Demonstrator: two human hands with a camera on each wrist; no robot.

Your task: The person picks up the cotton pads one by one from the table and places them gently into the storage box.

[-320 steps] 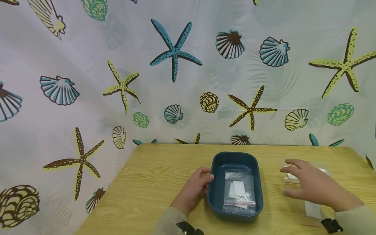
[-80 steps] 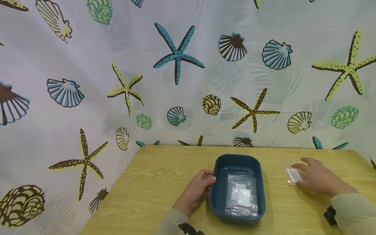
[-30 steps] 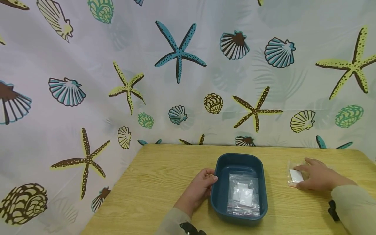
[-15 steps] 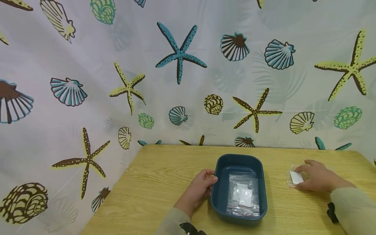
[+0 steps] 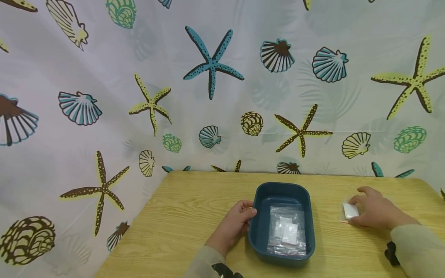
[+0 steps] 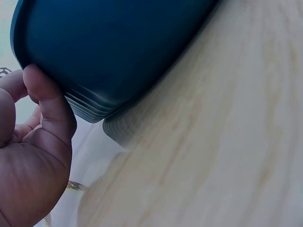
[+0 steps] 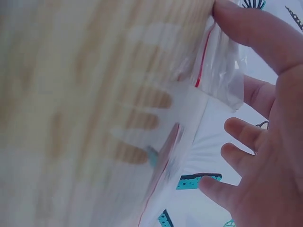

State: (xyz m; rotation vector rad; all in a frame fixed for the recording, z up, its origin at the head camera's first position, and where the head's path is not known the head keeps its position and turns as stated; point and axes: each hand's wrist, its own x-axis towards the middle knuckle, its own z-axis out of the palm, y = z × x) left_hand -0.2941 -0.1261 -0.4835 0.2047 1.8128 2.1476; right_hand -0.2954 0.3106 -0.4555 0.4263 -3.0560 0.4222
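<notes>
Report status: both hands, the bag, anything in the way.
Left hand holds blue tray rim. Right hand pinches small clear bag at table level; thumb on it. More bags lie in tray. Nothing between bag and tray.

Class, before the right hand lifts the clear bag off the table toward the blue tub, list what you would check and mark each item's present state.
1. Left hand steadies the blue tub at its rim: ok.
2. Right hand rests on the clear bag: ok.
3. Bag firmly pinched, ready to lift: cannot tell.
4. Room in the tub beside the bags already inside: ok.
5. Bag's red seal closed: cannot tell.
</notes>
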